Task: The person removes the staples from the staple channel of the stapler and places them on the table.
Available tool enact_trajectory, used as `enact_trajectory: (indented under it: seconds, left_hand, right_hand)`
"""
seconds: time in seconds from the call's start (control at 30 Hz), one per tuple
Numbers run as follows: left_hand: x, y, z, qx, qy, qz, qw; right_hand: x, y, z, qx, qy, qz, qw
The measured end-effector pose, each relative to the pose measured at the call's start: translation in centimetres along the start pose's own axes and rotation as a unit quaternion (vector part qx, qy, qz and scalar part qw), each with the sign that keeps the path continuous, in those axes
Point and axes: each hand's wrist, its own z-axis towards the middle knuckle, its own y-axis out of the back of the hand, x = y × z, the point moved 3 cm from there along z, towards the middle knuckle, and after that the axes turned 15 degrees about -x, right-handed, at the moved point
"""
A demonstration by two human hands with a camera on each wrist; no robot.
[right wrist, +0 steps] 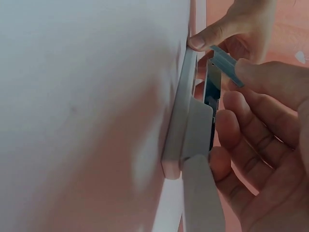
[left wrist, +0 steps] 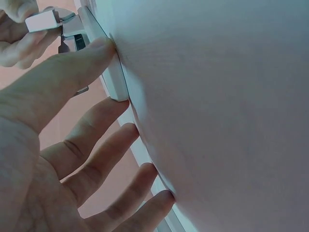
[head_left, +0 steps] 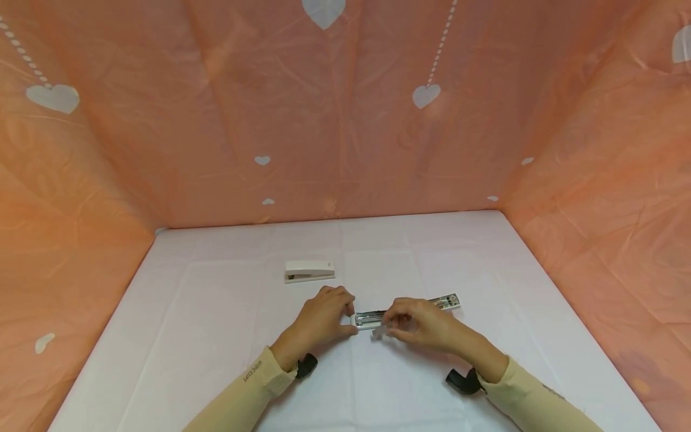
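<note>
An opened white stapler [head_left: 369, 320] lies on the table, its top swung back to the right and its metal staple channel bared. My left hand [head_left: 322, 313] pinches the front end of its base between thumb and index finger, the other fingertips at the tabletop in the left wrist view. Between the thumb and fingers of my right hand [head_left: 426, 325] is a short strip of staples [right wrist: 226, 66]. This silvery strip is tilted just above the channel near the stapler's front end. In the head view my right hand hides the stapler's middle.
A second white stapler [head_left: 309, 271], closed, stands farther back, beyond my left hand. White cloth [head_left: 216, 312] covers the table. Orange curtains [head_left: 345, 120] with pale hearts enclose the back and both sides. A black wrist camera [head_left: 463, 381] sits under each forearm.
</note>
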Motion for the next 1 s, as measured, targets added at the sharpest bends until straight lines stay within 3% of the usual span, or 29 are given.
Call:
enact_trajectory:
  seconds: [0.43, 0.87, 1.0]
  left_hand:
    - [-0.3, 0.2, 0.0, -0.001, -0.007, 0.01, 0.9999]
    - [-0.2, 0.0, 0.0, -0.001, -0.008, 0.008, 0.9999]
    - [-0.2, 0.0, 0.1, 0.0, -0.007, 0.01, 0.9999]
  right_hand:
    - [-0.1, -1.0, -0.2, 0.0, 0.066, -0.012, 0.9978]
    - [0.5, -1.3, -0.7, 0.028, 0.025, -0.084, 0.9957]
    - [0.7, -1.2, -0.8, 0.033, 0.034, -0.116, 0.9921]
